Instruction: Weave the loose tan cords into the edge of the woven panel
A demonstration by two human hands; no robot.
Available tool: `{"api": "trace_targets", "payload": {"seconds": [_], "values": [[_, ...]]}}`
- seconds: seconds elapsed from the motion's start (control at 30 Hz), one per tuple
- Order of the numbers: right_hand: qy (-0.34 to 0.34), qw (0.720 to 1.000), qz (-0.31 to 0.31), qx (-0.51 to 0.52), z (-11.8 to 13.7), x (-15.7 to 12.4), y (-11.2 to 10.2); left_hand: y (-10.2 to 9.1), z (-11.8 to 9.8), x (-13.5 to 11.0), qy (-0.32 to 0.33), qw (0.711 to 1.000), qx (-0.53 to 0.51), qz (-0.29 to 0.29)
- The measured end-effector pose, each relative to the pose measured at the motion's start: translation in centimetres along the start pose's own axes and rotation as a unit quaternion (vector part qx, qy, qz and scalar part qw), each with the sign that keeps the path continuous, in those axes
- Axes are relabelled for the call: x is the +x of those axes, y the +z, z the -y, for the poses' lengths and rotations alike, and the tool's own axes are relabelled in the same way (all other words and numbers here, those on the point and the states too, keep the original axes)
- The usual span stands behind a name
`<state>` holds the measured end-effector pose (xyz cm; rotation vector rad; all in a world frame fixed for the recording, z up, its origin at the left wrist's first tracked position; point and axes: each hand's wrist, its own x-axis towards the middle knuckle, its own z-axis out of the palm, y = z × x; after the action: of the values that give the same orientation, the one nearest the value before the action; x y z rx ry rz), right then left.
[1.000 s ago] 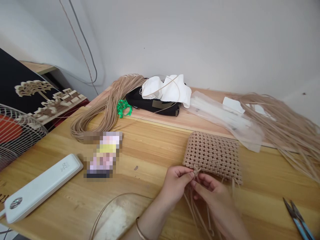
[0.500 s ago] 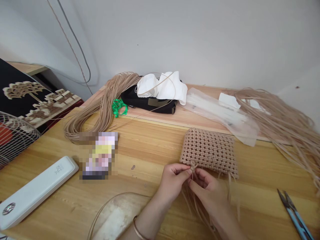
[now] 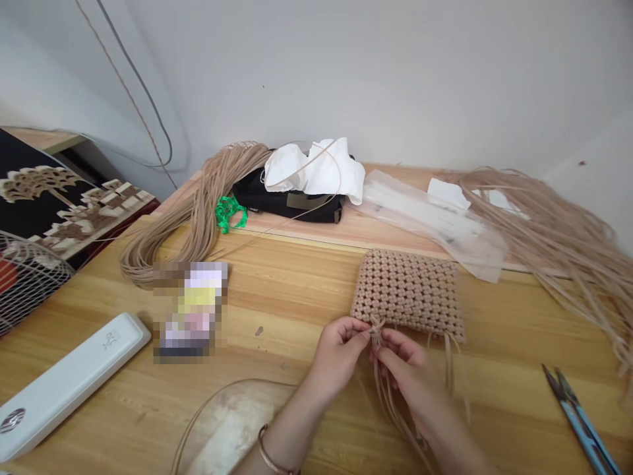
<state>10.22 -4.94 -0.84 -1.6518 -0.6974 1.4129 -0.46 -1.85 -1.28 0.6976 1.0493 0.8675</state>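
Note:
A tan knotted cord panel lies flat on the wooden table. At its near left corner my left hand pinches a small knot of cord. My right hand is closed on the loose cord ends right beside it, fingertips almost touching the left hand's. Several loose strands trail from the panel's near edge toward me, under my right hand.
Blue-handled scissors lie at the right. Bundles of tan cord sit at the back left and back right. A black bag with white cloth, a clear plastic sleeve, a white case and a fan grille surround the work.
The view has drifted, so everything sits slightly further left and lower. My hands stay pinched at the panel's corner knot with only small finger movement.

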Motion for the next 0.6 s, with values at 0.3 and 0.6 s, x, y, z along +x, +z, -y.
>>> {"api": "trace_targets", "payload": {"seconds": [0.3,0.6], "values": [[0.008,1.0,-0.008,0.0,0.23,-0.12,-0.21,0.4,0.39,-0.01,0.019,0.995,0.087,-0.052],[-0.003,0.999,-0.008,0.045,0.16,0.12,-0.02,0.7,0.66,-0.21,0.026,0.99,0.102,-0.095]]}}
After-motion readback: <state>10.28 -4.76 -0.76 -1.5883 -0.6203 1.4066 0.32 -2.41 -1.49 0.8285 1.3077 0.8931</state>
